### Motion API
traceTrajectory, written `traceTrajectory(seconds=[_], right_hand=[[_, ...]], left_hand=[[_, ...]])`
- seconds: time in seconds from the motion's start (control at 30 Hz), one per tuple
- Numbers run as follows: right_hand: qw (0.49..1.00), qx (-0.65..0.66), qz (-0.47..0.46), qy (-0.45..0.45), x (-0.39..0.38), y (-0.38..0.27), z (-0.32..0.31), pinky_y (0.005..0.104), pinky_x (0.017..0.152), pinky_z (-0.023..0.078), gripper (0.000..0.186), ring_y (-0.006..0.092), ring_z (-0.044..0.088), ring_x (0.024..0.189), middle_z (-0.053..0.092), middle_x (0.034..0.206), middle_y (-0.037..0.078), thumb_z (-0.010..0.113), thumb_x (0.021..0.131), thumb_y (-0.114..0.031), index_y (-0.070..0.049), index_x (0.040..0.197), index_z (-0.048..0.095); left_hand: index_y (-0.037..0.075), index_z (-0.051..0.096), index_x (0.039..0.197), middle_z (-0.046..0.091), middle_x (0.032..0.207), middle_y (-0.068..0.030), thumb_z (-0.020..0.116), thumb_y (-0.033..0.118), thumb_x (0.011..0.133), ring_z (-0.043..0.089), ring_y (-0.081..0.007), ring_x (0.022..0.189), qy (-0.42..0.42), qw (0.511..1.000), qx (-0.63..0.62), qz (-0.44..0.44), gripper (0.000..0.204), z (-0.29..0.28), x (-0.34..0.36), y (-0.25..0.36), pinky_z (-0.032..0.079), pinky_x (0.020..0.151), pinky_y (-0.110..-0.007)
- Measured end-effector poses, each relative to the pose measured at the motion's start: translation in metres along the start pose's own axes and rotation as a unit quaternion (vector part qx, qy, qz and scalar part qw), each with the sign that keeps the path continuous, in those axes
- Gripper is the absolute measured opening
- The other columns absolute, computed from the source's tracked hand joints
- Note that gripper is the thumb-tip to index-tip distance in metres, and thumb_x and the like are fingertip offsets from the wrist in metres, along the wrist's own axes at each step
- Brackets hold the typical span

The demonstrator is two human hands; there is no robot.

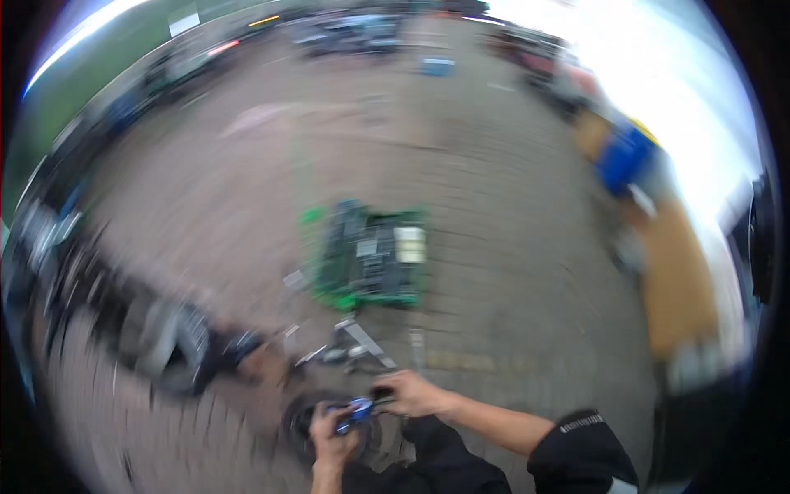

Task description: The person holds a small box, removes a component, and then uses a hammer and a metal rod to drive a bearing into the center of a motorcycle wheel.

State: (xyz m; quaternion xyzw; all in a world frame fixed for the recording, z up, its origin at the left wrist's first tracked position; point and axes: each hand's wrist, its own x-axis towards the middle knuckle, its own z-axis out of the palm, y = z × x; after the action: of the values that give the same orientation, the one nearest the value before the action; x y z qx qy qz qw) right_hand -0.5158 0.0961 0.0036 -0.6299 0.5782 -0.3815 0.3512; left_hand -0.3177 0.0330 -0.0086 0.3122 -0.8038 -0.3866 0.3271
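Observation:
Low in the head view, my left hand (332,436) is closed around a small blue-and-dark object (360,408), whose kind the blur hides. My right hand (410,393) is closed just to its right, with a dark piece at its fingertips that I cannot make out. Whether that piece joins the blue object is unclear. Below both hands lies a dark round wheel (298,421), partly covered by my left hand. Several loose metal tools (369,344) lie on the ground just beyond my hands.
An open green tool case (415,284) lies farther ahead on the paved floor (494,247). Blurred dark machine parts (177,337) stand at left. Along the right are a brown cardboard piece (679,280) and a blue container (625,158). A small blue box (437,66) sits far off.

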Motion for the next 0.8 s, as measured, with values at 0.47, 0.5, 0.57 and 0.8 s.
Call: traceTrajectory(seconds=[0.47, 0.5, 0.57, 0.8], right_hand=[[0.89, 0.109, -0.195, -0.397, 0.093, 0.141, 0.351, 0.029, 0.07, 0.048, 0.031, 0.0133, 0.057, 0.076, 0.061, 0.083, 0.007, 0.074, 0.07, -0.012, 0.0, 0.091, 0.056], [0.89, 0.085, -0.192, -0.405, 0.089, 0.156, 0.382, 0.0278, 0.072, 0.048, 0.033, 0.0129, 0.058, 0.079, 0.061, 0.088, 0.007, 0.075, 0.068, -0.008, 0.001, 0.093, 0.055], [0.868, 0.166, -0.282, -0.375, 0.074, 0.177, 0.429, 0.028, 0.072, 0.049, 0.036, 0.0137, 0.058, 0.078, 0.061, 0.087, 0.008, 0.075, 0.069, -0.01, 0.002, 0.096, 0.055], [0.81, 0.325, -0.316, -0.372, 0.029, 0.249, 0.51, 0.0264, 0.072, 0.05, 0.038, 0.0126, 0.06, 0.078, 0.062, 0.086, 0.006, 0.075, 0.067, -0.006, 0.0, 0.098, 0.055]], left_hand=[[0.005, 0.057, 0.093, 0.06, 0.089, -0.0091, 0.068, 0.012, 0.074, 0.058, -0.0221, 0.084, 0.536, 0.807, -0.004, -0.249, 0.023, 0.043, -0.267, -0.262, 0.045, 0.076, -0.034], [0.005, 0.056, 0.096, 0.06, 0.09, -0.0075, 0.067, 0.017, 0.077, 0.057, -0.0192, 0.085, 0.572, 0.791, -0.055, -0.212, 0.026, 0.057, -0.284, -0.29, 0.045, 0.077, -0.033], [0.004, 0.053, 0.103, 0.059, 0.093, -0.0058, 0.065, 0.025, 0.081, 0.056, -0.0158, 0.087, 0.613, 0.757, -0.167, -0.154, 0.032, 0.068, -0.312, -0.336, 0.045, 0.077, -0.03], [0.002, 0.043, 0.119, 0.056, 0.101, -0.0078, 0.063, 0.032, 0.082, 0.055, -0.0147, 0.092, 0.621, 0.756, -0.18, -0.101, 0.051, 0.089, -0.38, -0.374, 0.045, 0.08, -0.027]])
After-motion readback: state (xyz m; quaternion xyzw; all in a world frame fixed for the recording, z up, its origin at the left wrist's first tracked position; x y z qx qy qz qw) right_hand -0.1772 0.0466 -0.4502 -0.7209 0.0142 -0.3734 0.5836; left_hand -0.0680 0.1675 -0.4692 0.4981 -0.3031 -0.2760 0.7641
